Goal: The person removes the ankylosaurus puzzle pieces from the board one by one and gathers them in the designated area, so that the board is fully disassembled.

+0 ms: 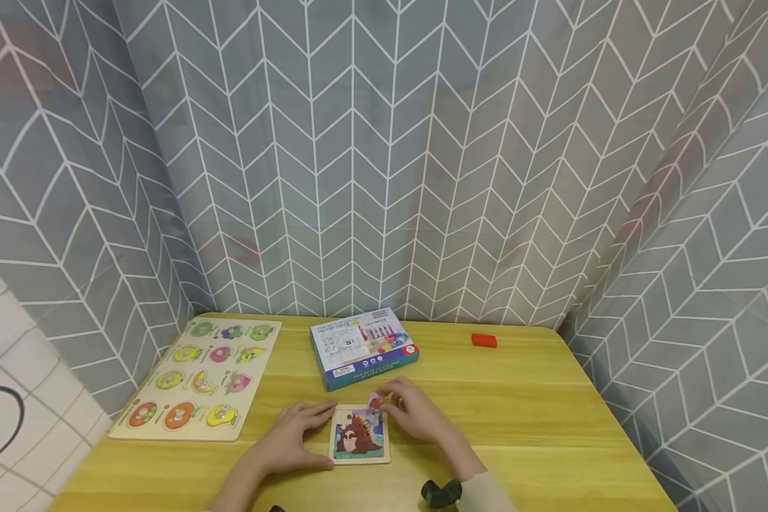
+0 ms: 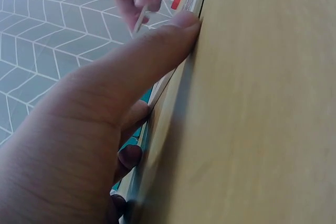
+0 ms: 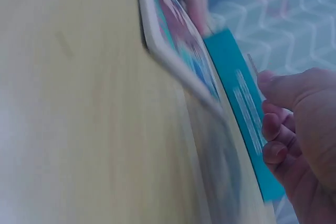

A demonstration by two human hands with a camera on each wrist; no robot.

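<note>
A small jigsaw puzzle with a wooden frame (image 1: 360, 461) lies flat on the table, picturing a brown dinosaur. Along its left side, my left hand (image 1: 294, 437) rests with thumb and forefinger spread to the two left corners. The thumb (image 2: 157, 45) lies extended along the frame's edge in the left wrist view. Over the upper right corner, my right hand (image 1: 412, 409) pinches a puzzle piece (image 1: 375, 402), pink and brown, between thumb and forefinger. In the right wrist view the piece appears as a thin edge at the fingertips (image 3: 266, 80), raised above the frame.
Behind the puzzle lies a boxed set (image 1: 365, 348) with a teal side. A large wooden fruit puzzle board (image 1: 188, 377) covers the table's left side. Farther right is a red block (image 1: 484, 340). Patterned grey curtains (image 1: 371, 156) hang close behind the wooden table (image 1: 518, 427).
</note>
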